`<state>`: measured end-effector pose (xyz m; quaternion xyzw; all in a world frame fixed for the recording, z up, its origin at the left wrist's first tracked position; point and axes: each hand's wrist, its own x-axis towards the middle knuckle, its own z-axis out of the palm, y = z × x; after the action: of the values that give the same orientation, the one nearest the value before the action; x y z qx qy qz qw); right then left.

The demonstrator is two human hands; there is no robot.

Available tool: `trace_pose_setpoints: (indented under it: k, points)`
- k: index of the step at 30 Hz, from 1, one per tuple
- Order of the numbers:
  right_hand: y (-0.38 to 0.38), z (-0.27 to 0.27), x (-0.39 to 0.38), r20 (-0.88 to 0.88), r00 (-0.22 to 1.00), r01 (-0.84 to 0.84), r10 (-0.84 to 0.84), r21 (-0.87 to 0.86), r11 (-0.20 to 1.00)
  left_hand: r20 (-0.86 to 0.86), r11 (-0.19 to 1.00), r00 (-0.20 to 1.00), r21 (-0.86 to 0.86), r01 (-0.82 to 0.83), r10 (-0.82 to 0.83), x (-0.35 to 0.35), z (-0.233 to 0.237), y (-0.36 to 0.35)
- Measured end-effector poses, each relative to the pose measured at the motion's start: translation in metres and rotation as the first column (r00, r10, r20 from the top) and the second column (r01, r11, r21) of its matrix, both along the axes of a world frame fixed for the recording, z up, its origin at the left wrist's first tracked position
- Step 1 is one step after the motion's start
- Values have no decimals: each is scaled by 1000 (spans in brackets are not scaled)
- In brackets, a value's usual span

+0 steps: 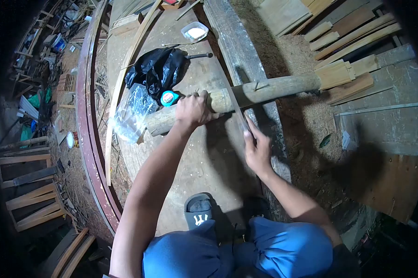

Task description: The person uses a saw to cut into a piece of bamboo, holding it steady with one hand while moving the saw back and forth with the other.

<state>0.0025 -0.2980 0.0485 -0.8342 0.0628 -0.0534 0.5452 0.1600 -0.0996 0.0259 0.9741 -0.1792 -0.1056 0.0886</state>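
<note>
I have the left hand [192,110] closed around the round log [274,88], which lies across the wooden worktop [190,157] and the grey plank [232,41] beside it. My right hand [257,148] pinches the near end of a thin flat strip [234,104] laid across the log, just right of the left hand. A teal tape measure [169,97] sits just beside the left hand, near a black bag [155,69].
</note>
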Motion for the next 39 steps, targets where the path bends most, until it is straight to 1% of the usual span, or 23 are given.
trace_pose_setpoints:
  k: [1,3,5,6,7,9,12,15,16,17,20,21,23,24,27,29,31,32,33,35,36,38,39]
  points:
    - [3,1,17,-28,999,16,-14,47,999,34,1000,999,-4,6,-6,0,1,0]
    - [6,1,24,-73,997,26,-26,-8,1000,11,1000,1000,-6,18,-18,5,1,1]
    - [4,-5,6,65,998,19,-16,-51,999,14,1000,1000,3,-9,9,3,-7,0]
    - [1,-5,-12,19,1000,-3,4,-54,999,20,1000,1000,-3,-13,13,3,-4,-1]
    - [0,-4,-32,56,998,-2,4,-38,999,21,1000,1000,-5,3,-3,3,2,-1]
    - [-3,7,-58,-67,998,2,-1,22,1000,9,1000,1000,-7,5,-5,1,3,3]
    - [-2,10,-44,-93,996,-8,6,-20,1000,-2,1000,1000,-28,9,-9,2,6,2]
    - [2,-1,3,60,998,22,-16,-87,996,53,1000,998,8,20,-20,-2,1,1]
    - [1,3,16,-28,999,19,-19,-23,1000,-2,1000,1000,-5,-2,2,2,1,0]
    - [1,2,13,-27,999,24,-24,-18,1000,-1,1000,1000,0,3,-3,3,0,1]
    - [-2,-3,-19,-59,998,12,-18,-96,995,57,998,998,-51,20,-17,3,-4,2]
    - [-1,2,-37,-38,999,23,-25,-54,998,44,1000,999,-24,19,-18,4,-2,1]
    - [-7,-11,-54,103,994,35,-26,-91,995,14,1000,1000,6,7,-7,0,0,3]
    - [-8,5,-52,-63,998,9,-9,-5,1000,-14,1000,1000,-10,-9,9,-2,3,3]
    - [6,4,-32,-46,998,36,-40,-80,996,-5,1000,1000,-16,-21,20,0,9,-2]
    - [0,-2,-21,42,998,47,-42,-128,991,-62,998,996,-17,-63,62,8,13,-2]
    - [-16,-5,-13,-159,985,83,-70,73,994,-82,998,995,-14,-60,59,11,15,-2]
    - [-27,-17,-10,205,979,46,-6,-192,980,-88,998,994,-4,-60,60,11,18,-2]
    - [-27,11,-22,-251,967,96,-51,169,981,-91,998,994,6,-61,61,10,21,-2]
    - [-36,10,-36,-50,998,-36,50,247,968,-60,999,997,-10,-49,48,10,15,1]
    - [-34,6,-41,-49,997,-41,54,243,969,-31,999,999,-26,-39,38,10,12,1]
    - [-32,-8,-50,40,997,37,-61,458,888,-33,999,999,-35,-39,38,10,11,1]
    - [-37,-16,-54,41,998,30,-54,455,890,-34,999,999,-38,-35,34,10,12,1]
